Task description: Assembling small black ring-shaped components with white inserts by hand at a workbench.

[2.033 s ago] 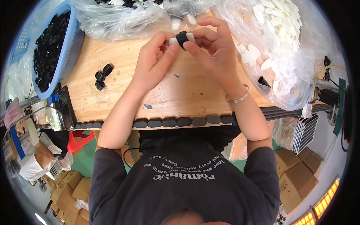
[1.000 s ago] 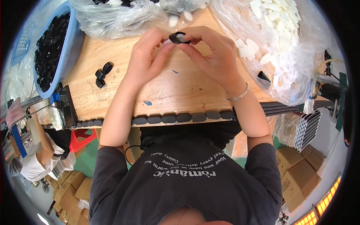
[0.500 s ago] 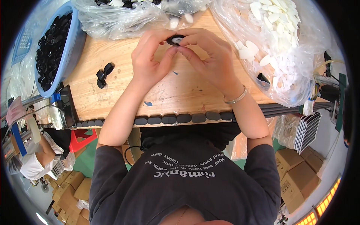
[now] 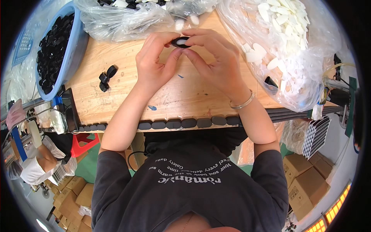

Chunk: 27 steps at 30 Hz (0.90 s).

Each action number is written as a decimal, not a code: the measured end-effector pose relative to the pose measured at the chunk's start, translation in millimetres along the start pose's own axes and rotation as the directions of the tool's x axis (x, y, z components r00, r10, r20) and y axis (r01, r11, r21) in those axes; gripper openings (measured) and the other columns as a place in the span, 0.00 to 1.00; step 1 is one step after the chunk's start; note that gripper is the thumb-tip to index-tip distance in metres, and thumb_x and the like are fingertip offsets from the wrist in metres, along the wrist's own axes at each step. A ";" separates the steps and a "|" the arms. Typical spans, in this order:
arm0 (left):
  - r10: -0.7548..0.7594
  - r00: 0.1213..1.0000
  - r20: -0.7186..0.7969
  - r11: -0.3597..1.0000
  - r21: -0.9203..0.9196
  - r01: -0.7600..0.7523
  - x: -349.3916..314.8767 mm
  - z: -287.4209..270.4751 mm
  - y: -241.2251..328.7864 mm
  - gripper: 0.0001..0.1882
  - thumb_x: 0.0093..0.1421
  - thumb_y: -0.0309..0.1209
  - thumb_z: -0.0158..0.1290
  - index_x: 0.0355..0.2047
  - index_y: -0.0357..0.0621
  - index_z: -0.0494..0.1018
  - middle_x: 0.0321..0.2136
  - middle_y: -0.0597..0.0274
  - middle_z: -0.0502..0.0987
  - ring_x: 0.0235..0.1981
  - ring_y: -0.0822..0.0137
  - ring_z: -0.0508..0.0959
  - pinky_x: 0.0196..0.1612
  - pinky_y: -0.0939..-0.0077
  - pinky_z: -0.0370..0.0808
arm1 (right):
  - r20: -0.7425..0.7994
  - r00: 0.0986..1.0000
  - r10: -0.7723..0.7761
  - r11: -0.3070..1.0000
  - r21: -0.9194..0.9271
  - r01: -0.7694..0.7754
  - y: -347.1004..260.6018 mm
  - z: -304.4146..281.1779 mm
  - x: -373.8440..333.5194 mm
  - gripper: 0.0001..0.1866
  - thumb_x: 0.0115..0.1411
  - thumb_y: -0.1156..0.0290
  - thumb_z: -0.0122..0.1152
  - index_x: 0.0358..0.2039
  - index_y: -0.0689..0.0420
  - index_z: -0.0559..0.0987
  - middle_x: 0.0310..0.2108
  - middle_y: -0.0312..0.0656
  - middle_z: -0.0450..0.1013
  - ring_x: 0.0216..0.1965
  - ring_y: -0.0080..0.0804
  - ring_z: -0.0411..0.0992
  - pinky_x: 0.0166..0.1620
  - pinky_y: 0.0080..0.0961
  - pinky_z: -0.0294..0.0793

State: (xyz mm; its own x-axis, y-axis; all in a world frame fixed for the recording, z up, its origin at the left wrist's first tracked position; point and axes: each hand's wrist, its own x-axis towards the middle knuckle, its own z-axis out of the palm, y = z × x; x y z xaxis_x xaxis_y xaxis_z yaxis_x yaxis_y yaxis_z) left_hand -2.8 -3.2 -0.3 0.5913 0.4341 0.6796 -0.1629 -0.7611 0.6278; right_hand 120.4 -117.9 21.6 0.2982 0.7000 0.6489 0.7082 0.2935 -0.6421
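Note:
Between the fingertips of both hands, above the far middle of the table, is a small black oval ring-like part (image 4: 175, 43) with a white oval piece (image 4: 181, 41) showing inside it. My left hand (image 4: 155, 58) pinches its left side with thumb and fingers. On the other side, the thumb and forefinger of my right hand (image 4: 218, 58) press against it. Fingers cover part of its rim, so how deep the white piece sits cannot be told. Several loose black parts (image 4: 104, 77) lie on the wooden table (image 4: 185, 96) to the left.
A blue basket (image 4: 79, 42) full of black parts stands at the left. Clear plastic bags (image 4: 127, 23) lie at the back; another at the right holds many white oval pieces (image 4: 290, 23). Dark oval pads (image 4: 189, 123) line the front edge. Another person (image 4: 36, 166) is at lower left.
The black part has tilted slightly between my fingers, and the white piece inside now looks like a fuller oval. Both hands stay in nearly the same place.

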 end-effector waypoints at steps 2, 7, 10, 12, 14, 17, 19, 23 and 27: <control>-0.010 1.000 -0.007 1.000 0.005 0.010 0.2 -0.2 0.6 0.16 0.45 0.16 0.59 0.37 0.38 0.74 0.31 0.58 0.77 0.29 0.63 0.75 0.32 0.76 0.72 | -0.038 0.999 -0.009 0.999 -0.032 0.008 -0.1 0.4 0.4 0.11 0.47 0.81 0.67 0.33 0.59 0.78 0.41 0.42 0.77 0.40 0.36 0.77 0.43 0.24 0.76; -0.017 1.000 -0.012 1.000 0.005 0.017 1.0 -0.1 2.0 0.16 0.45 0.16 0.59 0.37 0.38 0.74 0.30 0.58 0.77 0.28 0.63 0.74 0.32 0.76 0.72 | -0.017 1.000 0.002 0.999 -0.035 -0.002 -0.5 0.9 -0.2 0.12 0.47 0.81 0.67 0.33 0.58 0.79 0.42 0.42 0.77 0.42 0.36 0.77 0.44 0.25 0.76; -0.017 1.000 -0.018 1.000 0.018 0.017 0.6 -0.3 2.0 0.16 0.45 0.15 0.59 0.36 0.38 0.74 0.30 0.58 0.77 0.28 0.63 0.74 0.32 0.76 0.72 | -0.017 1.000 0.010 1.000 -0.018 -0.011 -0.8 1.5 0.3 0.12 0.47 0.81 0.67 0.34 0.58 0.79 0.42 0.42 0.77 0.43 0.37 0.76 0.44 0.25 0.76; -0.012 1.000 -0.017 1.000 0.007 0.013 0.6 -0.4 2.0 0.16 0.44 0.15 0.59 0.36 0.38 0.74 0.30 0.58 0.77 0.28 0.63 0.74 0.32 0.76 0.72 | -0.017 1.000 0.010 1.000 -0.016 -0.010 -1.0 1.4 0.5 0.12 0.47 0.81 0.67 0.34 0.59 0.79 0.42 0.42 0.77 0.43 0.37 0.76 0.45 0.25 0.76; -0.022 1.000 -0.015 1.000 0.016 0.022 0.4 -0.6 2.4 0.16 0.45 0.15 0.59 0.36 0.39 0.74 0.30 0.58 0.77 0.28 0.63 0.74 0.32 0.76 0.72 | 0.000 1.000 0.015 1.000 -0.013 -0.015 -1.0 1.3 0.2 0.12 0.47 0.82 0.67 0.34 0.59 0.79 0.42 0.43 0.77 0.42 0.37 0.76 0.45 0.25 0.76; -0.032 0.999 -0.016 0.999 0.022 0.032 0.4 0.3 2.6 0.16 0.45 0.15 0.59 0.36 0.39 0.74 0.29 0.58 0.77 0.28 0.62 0.74 0.31 0.76 0.72 | 0.026 1.000 0.013 1.000 -0.020 -0.012 0.5 1.3 -1.1 0.12 0.48 0.82 0.67 0.35 0.59 0.79 0.42 0.43 0.77 0.42 0.36 0.76 0.45 0.25 0.75; -0.032 0.999 -0.020 0.999 0.022 0.033 0.5 0.3 2.3 0.16 0.45 0.15 0.59 0.36 0.39 0.74 0.30 0.58 0.77 0.28 0.62 0.74 0.31 0.75 0.72 | 0.026 0.999 0.022 1.000 -0.012 -0.022 -0.1 1.7 -0.7 0.12 0.48 0.82 0.67 0.35 0.59 0.79 0.42 0.43 0.77 0.42 0.36 0.76 0.45 0.25 0.75; -0.028 1.000 -0.006 0.999 0.045 0.028 1.4 0.3 2.7 0.15 0.45 0.15 0.58 0.36 0.39 0.74 0.30 0.58 0.76 0.29 0.61 0.75 0.31 0.74 0.72 | 0.014 0.999 0.042 0.999 0.003 -0.042 1.4 3.0 -0.6 0.11 0.49 0.81 0.66 0.35 0.59 0.78 0.41 0.41 0.77 0.41 0.34 0.76 0.44 0.24 0.75; -0.041 0.999 0.011 0.997 0.072 0.040 1.1 -0.6 4.5 0.15 0.45 0.16 0.59 0.35 0.40 0.74 0.29 0.58 0.76 0.29 0.60 0.75 0.32 0.73 0.72 | 0.020 0.994 0.105 0.994 0.029 -0.105 -0.2 2.5 0.1 0.11 0.50 0.80 0.66 0.35 0.59 0.78 0.41 0.40 0.77 0.39 0.32 0.76 0.42 0.22 0.74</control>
State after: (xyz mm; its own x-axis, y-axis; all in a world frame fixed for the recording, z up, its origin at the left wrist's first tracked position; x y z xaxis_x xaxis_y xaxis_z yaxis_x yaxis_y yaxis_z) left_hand -3.3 -5.8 3.5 0.6060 0.4595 0.6493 -0.0821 -0.7758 0.6256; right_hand 118.7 -116.3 20.7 0.3576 0.7400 0.5696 0.6543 0.2366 -0.7182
